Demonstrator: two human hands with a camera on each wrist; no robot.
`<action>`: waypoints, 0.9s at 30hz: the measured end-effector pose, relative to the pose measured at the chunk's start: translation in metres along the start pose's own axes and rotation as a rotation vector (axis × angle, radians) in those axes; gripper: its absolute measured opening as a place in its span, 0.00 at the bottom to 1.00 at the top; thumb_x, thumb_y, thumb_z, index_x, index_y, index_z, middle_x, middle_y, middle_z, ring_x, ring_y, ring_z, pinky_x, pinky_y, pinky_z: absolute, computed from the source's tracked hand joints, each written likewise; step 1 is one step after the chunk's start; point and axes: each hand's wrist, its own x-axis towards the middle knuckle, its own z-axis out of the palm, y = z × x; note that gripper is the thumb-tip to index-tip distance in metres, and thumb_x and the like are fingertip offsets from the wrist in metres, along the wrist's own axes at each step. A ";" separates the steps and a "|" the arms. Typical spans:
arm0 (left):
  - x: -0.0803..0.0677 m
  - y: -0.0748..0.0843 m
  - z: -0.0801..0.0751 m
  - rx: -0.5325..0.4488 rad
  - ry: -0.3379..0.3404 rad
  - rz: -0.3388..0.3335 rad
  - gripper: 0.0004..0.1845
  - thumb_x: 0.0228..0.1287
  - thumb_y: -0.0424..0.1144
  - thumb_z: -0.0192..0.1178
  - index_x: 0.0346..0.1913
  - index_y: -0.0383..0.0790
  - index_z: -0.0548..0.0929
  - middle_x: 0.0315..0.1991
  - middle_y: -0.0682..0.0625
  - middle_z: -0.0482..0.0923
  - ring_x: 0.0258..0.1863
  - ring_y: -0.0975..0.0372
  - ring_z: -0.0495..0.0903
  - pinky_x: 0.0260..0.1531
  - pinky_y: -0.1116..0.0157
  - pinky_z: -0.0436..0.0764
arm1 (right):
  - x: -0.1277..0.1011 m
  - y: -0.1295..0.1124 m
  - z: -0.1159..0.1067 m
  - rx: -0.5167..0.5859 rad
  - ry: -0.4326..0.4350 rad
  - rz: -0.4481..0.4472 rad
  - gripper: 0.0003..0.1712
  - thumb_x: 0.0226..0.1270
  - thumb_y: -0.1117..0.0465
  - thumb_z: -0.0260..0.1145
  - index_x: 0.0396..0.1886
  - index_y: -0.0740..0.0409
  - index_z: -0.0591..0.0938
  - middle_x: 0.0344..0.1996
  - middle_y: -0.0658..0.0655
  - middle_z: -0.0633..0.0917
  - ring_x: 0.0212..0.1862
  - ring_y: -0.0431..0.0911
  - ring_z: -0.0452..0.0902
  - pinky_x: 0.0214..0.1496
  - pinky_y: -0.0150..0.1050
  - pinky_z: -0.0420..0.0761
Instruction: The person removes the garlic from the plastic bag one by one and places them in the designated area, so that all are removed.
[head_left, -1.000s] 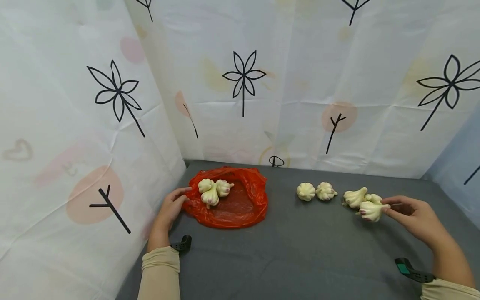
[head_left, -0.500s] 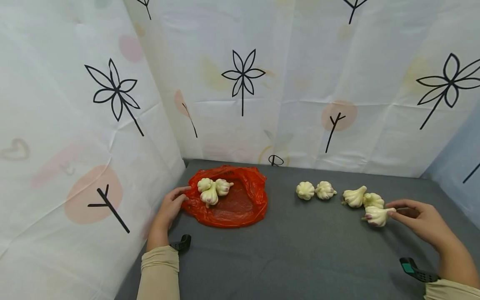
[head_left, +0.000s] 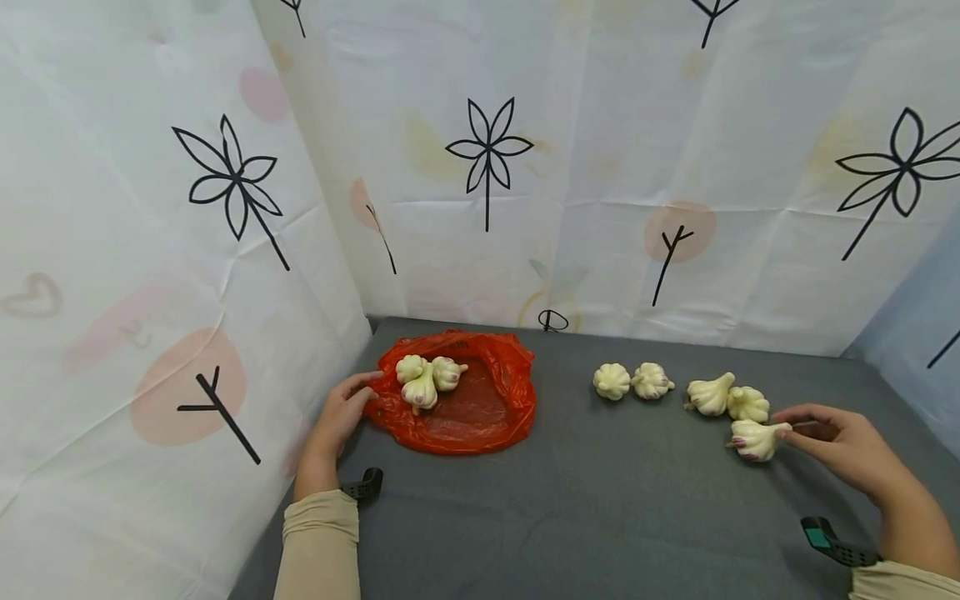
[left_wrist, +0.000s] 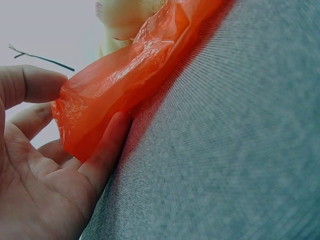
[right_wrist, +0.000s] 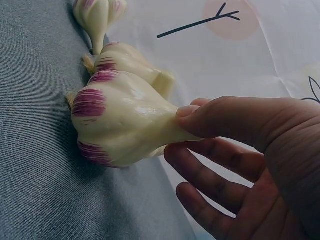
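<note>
My right hand (head_left: 843, 446) pinches the stem of a garlic bulb (head_left: 753, 440) between thumb and fingers. The bulb, cream with purple streaks, lies tipped on its side close over the cloth, its root end facing left in the right wrist view (right_wrist: 120, 120). Just behind it are two more garlic bulbs, one (head_left: 747, 404) near and one (head_left: 709, 394) further left. On the left, my left hand (head_left: 341, 417) holds the edge of a red plastic bag (head_left: 468, 437), thumb and fingers around the thin film (left_wrist: 90, 115). Three garlic bulbs (head_left: 418, 390) sit on the bag's left part.
Two further garlic bulbs, one (head_left: 611, 381) beside the other (head_left: 652, 381), lie between the bag and the right-hand group. A grey cloth (head_left: 600, 517) covers the table. White printed sheets (head_left: 600, 150) stand along its back and left side.
My right hand has moved right and slightly toward me with the garlic bulb, drawing it away from the bulbs behind it. The left hand and the bag stay in place.
</note>
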 end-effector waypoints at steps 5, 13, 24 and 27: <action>0.001 -0.002 0.000 0.002 0.010 0.017 0.22 0.69 0.32 0.50 0.65 0.38 0.75 0.66 0.43 0.71 0.58 0.55 0.69 0.49 0.71 0.72 | 0.000 0.002 -0.001 0.007 -0.021 0.011 0.27 0.67 0.47 0.65 0.55 0.63 0.80 0.46 0.46 0.81 0.36 0.16 0.69 0.36 0.46 0.82; 0.000 -0.001 0.001 0.013 0.006 0.017 0.22 0.69 0.32 0.51 0.65 0.38 0.75 0.66 0.43 0.71 0.58 0.55 0.69 0.50 0.70 0.72 | -0.003 0.004 -0.003 0.007 -0.045 0.025 0.29 0.67 0.47 0.66 0.57 0.65 0.79 0.47 0.51 0.83 0.36 0.17 0.69 0.38 0.51 0.82; 0.001 -0.003 0.001 0.010 0.006 0.020 0.22 0.69 0.32 0.50 0.65 0.39 0.75 0.65 0.43 0.72 0.59 0.54 0.70 0.50 0.71 0.72 | -0.003 0.007 -0.003 0.008 -0.011 0.008 0.29 0.66 0.49 0.67 0.57 0.66 0.78 0.43 0.37 0.79 0.35 0.18 0.71 0.35 0.47 0.82; 0.001 -0.002 0.002 0.005 0.007 0.019 0.22 0.69 0.32 0.50 0.65 0.38 0.76 0.65 0.43 0.72 0.58 0.54 0.70 0.49 0.71 0.72 | -0.004 0.007 -0.003 0.003 -0.001 0.013 0.29 0.66 0.49 0.67 0.57 0.66 0.78 0.44 0.45 0.82 0.35 0.17 0.70 0.34 0.46 0.82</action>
